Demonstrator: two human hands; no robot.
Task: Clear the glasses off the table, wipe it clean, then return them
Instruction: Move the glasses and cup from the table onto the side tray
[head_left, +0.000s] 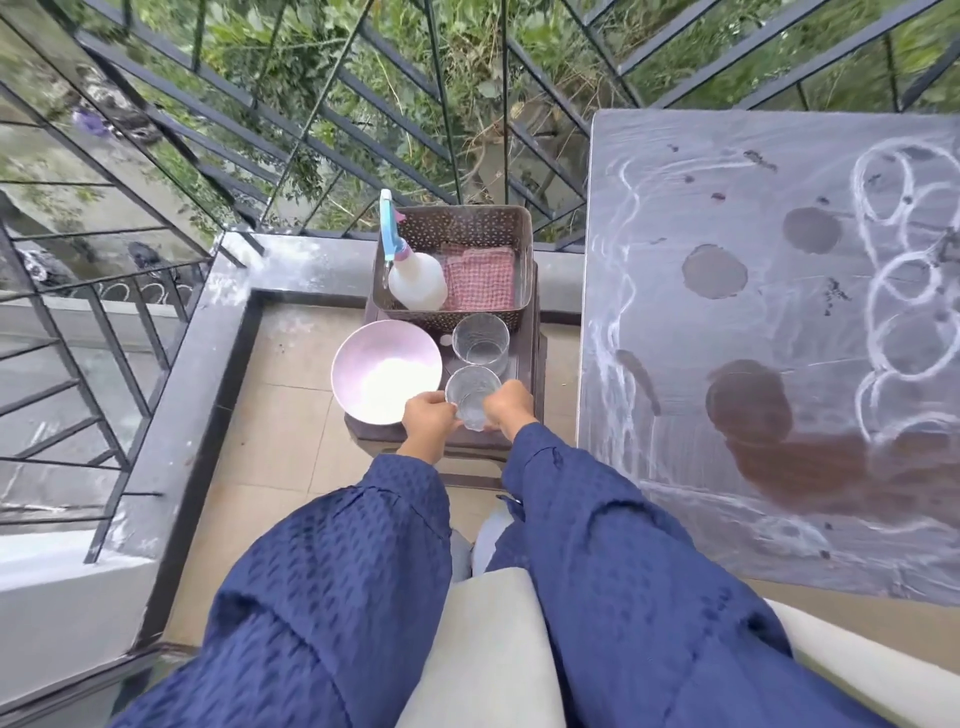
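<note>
A clear glass (471, 396) stands on the brown stool (535, 364), gripped from both sides by my left hand (430, 420) and my right hand (510, 408). A second clear glass (480, 343) stands just behind it on the same stool. The table (727, 322) at the right has no glasses on it; its dark top is dusted white, with round clean spots and chalky rings. A pink checked cloth (480, 278) and a white spray bottle (413, 273) lie in a perforated basket (467, 223) at the back of the stool.
A pink bowl (387, 371) with white powder sits at the stool's left. A black metal railing (311, 130) and a low ledge (291, 265) close off the balcony. A pale cushioned seat (488, 649) is beneath me, between my blue sleeves.
</note>
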